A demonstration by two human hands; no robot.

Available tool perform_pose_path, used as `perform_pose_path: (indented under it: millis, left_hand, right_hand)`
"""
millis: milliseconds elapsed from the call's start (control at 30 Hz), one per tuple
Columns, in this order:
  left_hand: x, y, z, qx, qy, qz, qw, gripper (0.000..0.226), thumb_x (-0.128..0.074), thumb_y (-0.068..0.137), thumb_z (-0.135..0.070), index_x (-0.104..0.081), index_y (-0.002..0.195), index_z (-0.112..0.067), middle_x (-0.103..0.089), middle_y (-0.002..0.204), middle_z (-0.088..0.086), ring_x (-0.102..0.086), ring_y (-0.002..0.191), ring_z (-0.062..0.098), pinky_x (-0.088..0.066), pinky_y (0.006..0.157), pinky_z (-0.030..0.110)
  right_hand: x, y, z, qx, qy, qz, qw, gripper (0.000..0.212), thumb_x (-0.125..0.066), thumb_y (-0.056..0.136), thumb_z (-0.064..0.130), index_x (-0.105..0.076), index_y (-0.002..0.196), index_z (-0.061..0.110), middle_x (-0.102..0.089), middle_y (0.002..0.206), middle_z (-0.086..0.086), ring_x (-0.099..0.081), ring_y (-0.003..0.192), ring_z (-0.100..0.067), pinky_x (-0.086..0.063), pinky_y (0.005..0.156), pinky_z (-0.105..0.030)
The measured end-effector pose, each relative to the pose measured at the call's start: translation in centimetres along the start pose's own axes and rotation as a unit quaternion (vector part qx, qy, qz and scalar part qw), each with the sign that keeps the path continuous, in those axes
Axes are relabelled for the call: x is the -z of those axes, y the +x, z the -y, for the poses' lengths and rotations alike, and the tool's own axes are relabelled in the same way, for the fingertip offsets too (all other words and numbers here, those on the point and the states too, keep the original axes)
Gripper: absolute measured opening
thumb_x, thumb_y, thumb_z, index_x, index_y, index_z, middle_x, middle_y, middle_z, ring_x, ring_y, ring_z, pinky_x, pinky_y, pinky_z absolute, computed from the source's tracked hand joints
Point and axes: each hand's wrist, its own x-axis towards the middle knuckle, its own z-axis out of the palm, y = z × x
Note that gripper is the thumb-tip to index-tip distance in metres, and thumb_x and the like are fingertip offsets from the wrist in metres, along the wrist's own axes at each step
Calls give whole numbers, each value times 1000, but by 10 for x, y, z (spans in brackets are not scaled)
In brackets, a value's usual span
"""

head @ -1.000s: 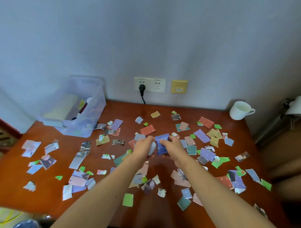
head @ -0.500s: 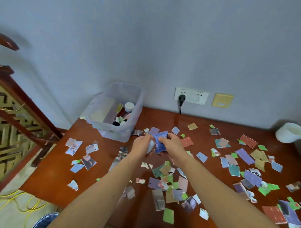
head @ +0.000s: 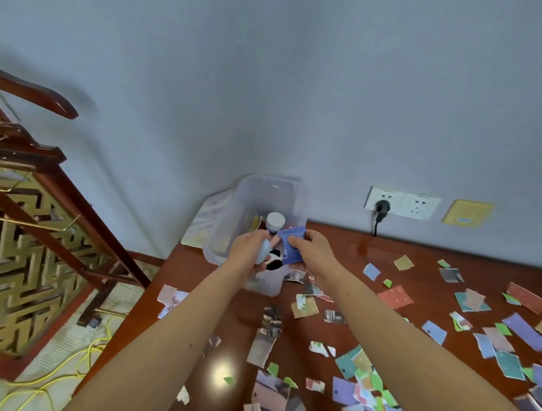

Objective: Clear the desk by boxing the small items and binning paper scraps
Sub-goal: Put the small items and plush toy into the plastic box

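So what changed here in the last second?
Both hands travelled from the scrap-strewn middle of the wooden desk to above the clear plastic box, the left hand holding a pale blue rounded item, the right hand pinching a blue sachet. Grips unchanged; coloured paper scraps lie untouched.

A: Where is the box point(head: 294, 198)?
B: At the far left corner of the bench point(head: 351, 254), against the wall, with a jar point(head: 275, 221) inside.
A: And the hands?
B: Both are over the box. The left hand point(head: 248, 252) holds a small rounded object point(head: 262, 251). Just right of it, the right hand point(head: 311, 250) pinches a packet point(head: 291, 244).
A: The paper scraps point(head: 396, 297)?
B: Strewn on the bench, before the box and out to the right.
A: Behind?
B: A wall socket point(head: 401, 203) right of the box, a plug point(head: 381, 208) in its left half. A wooden frame point(head: 48, 213) stands left of the bench, with a cable point(head: 54, 372) on the floor below it.
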Motion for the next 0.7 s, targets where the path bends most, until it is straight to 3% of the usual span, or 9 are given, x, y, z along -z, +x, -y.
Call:
perform_pose_path:
  millis: [133,267,400,500,600,700]
  left_hand:
    - [13,26,-11,6,3,-13,1000,16,-53,96,-26,-52,87,-12,-52,71,7,-50,56,15,-41,47,23]
    - [19,54,-16,31,-28,-15,999,21,-51,97,-28,-54,108,-11,-53,89,9,-53,70,19,-47,53,29]
    - [23,78,-22,45,-35,-19,998,14,-47,99,-15,-48,112,-10,-46,105,13,-52,86,26,-52,74,35]
    - [24,98,-21,59,-32,-42,997,15,-45,99,-19,-47,112,-11,-49,99,13,-51,73,23,-51,87,42]
    - [22,115,-23,77,-32,-56,995,12,-44,100,-19,-47,110,-13,-46,82,8,-46,68,20,-44,84,38]
    - [20,129,-21,80,1,-48,996,33,-41,102,-24,-50,128,-8,-53,99,15,-52,87,26,-45,93,38]
  right_hand:
    - [-20,24,6,-23,27,7,999,16,-52,95,3,-52,111,7,-61,95,-11,-61,76,-20,-58,66,-34]
    - [-38,50,10,-54,36,5,998,28,-46,93,-4,-49,120,1,-58,111,-21,-60,89,-29,-57,75,-43]
    - [-50,73,11,-86,28,-10,996,25,-43,94,-2,-44,116,12,-56,117,-20,-60,94,-28,-55,61,-32]
    - [-57,94,7,-116,21,-18,993,35,-41,95,0,-43,128,11,-56,120,-18,-59,98,-29,-53,60,-32]
    - [-62,112,1,-130,11,-24,991,39,-41,95,0,-42,134,7,-56,118,-17,-57,103,-30,-54,83,-43]
    - [-66,121,-4,-139,-5,-13,990,48,-46,93,5,-37,140,8,-49,135,-18,-55,101,-28,-53,69,-36]
